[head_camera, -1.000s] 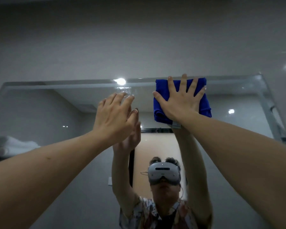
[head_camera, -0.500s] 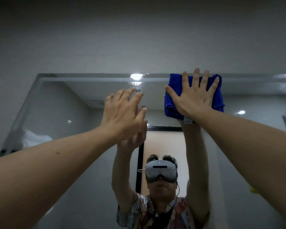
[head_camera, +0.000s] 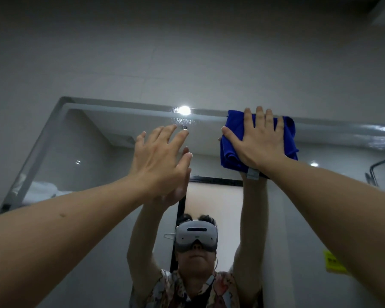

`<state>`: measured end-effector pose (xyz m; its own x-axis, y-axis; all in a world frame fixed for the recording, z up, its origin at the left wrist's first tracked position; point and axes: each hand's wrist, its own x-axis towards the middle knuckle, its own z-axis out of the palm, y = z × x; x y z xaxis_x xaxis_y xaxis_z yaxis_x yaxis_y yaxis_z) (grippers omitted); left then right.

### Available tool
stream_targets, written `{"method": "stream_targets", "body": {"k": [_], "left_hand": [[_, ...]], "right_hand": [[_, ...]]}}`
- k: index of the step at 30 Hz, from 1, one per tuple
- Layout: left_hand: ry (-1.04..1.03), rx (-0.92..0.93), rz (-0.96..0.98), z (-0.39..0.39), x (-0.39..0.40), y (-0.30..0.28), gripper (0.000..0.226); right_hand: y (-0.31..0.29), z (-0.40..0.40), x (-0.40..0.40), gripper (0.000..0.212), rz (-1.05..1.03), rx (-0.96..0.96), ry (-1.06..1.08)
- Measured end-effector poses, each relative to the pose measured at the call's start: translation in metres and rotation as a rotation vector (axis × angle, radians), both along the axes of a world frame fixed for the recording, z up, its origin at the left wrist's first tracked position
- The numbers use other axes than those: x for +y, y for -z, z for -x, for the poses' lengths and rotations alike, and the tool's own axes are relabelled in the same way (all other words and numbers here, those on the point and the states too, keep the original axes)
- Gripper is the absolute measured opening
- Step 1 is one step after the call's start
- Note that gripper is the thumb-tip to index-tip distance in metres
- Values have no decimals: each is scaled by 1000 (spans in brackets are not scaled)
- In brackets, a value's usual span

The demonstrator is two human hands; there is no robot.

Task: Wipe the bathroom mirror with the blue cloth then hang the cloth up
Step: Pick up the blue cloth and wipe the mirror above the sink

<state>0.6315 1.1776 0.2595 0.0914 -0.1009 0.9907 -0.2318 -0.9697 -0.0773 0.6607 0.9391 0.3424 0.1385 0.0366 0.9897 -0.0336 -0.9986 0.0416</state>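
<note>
A folded blue cloth (head_camera: 229, 152) lies flat against the mirror (head_camera: 93, 156) at its top edge, right of centre. My right hand (head_camera: 260, 141) presses on the cloth with straight, spread fingers, and a small grey tag hangs below it. My left hand (head_camera: 162, 161) is raised to the left of the cloth, fingers straight, flat at the glass with its reflection meeting it. Whether it touches the glass is unclear. The mirror reflects a person with both arms up.
The mirror's bevelled frame (head_camera: 38, 152) slants down on the left, with grey tiled wall (head_camera: 187, 52) above. Reflected in the glass are a ceiling light (head_camera: 184, 110), white folded towels (head_camera: 42, 192), a dark door frame (head_camera: 213, 180) and a shower fitting (head_camera: 378, 170) at far right.
The view has swung left, so the mirror's left corner shows. My right hand and the cloth stay at the mirror's top edge and sit further right in view. My left hand stays raised.
</note>
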Motion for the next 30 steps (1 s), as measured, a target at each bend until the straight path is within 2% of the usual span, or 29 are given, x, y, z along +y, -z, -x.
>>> {"method": "stream_targets", "body": {"k": [9, 16, 30], "left_hand": [[-85, 6, -9, 0, 8, -7, 72], [-97, 15, -18, -12, 35, -4, 73], [-61, -14, 73, -21, 198, 15, 70]], "right_hand": [[-6, -2, 13, 105, -12, -23, -7], [-6, -5, 58, 105, 0, -35, -37], [2, -12, 238, 106, 66, -28, -61]]}}
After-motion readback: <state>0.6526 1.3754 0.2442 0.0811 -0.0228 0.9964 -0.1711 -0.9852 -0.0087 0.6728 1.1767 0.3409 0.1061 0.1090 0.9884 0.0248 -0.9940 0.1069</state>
